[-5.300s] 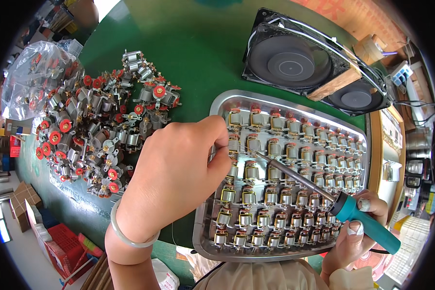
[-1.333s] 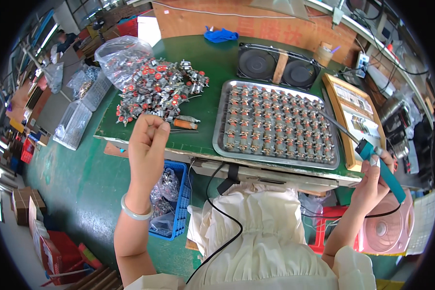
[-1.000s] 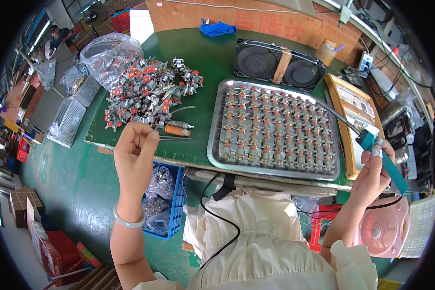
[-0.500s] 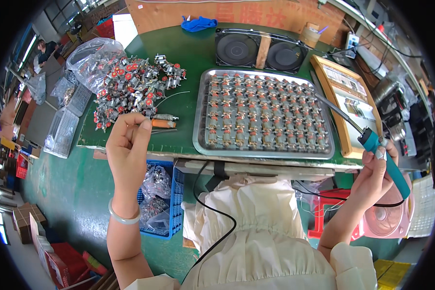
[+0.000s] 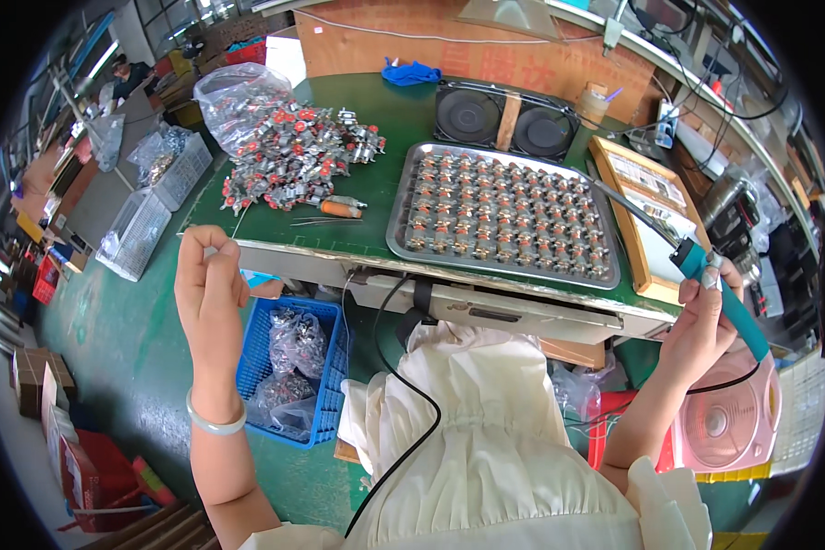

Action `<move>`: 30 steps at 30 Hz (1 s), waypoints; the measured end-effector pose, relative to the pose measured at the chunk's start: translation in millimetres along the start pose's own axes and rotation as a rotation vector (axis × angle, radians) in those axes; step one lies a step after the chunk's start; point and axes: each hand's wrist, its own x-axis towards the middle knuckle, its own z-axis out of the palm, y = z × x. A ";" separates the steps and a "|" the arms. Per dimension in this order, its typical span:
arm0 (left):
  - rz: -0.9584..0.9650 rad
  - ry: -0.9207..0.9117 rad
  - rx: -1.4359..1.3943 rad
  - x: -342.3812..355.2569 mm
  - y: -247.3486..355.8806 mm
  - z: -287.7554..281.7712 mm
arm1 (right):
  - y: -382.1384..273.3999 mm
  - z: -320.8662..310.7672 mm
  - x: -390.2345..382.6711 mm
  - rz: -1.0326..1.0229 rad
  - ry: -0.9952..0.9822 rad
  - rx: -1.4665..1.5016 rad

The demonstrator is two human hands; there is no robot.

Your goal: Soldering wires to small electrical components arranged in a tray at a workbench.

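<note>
My left hand (image 5: 206,293) is closed at the green table's (image 5: 348,92) front-left edge; I cannot make out what, if anything, its curled fingers hold. Beyond it lies a pile of small metal parts with red discs (image 5: 280,160), beside an orange-handled tool (image 5: 339,208) and thin rods. My right hand (image 5: 701,330) grips a teal soldering iron (image 5: 742,321), its long metal shaft angled up over the right side of a steel tray (image 5: 397,220). The tray carries rows of small metal components (image 5: 486,215).
Two black fans (image 5: 467,117) joined by wood stand behind the tray, near a blue cloth (image 5: 411,73). A wooden box (image 5: 651,284) sits rightward. Below are a blue crate (image 5: 330,385), a pink fan (image 5: 720,422) and a black cable. A co-worker (image 5: 128,78) is at the far upper left.
Since the earliest frame, my left hand has withdrawn from over the tray to the table's front-left edge, moving farther left in the last half second. The iron has shifted from over the components toward the right.
</note>
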 end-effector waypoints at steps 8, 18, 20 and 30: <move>-0.011 0.033 0.036 3.7 -6.6 10.3 | 16.7 4.6 6.6 0.025 -0.040 0.002; 0.159 -0.067 0.223 56.7 -37.0 44.4 | 48.5 22.8 22.2 0.135 0.033 -0.087; 0.168 -0.108 0.251 66.7 -39.1 52.4 | 58.2 27.3 28.7 0.126 0.035 -0.099; -0.046 -0.285 0.073 127.7 -65.7 91.1 | 83.0 59.8 43.8 0.130 0.097 -0.167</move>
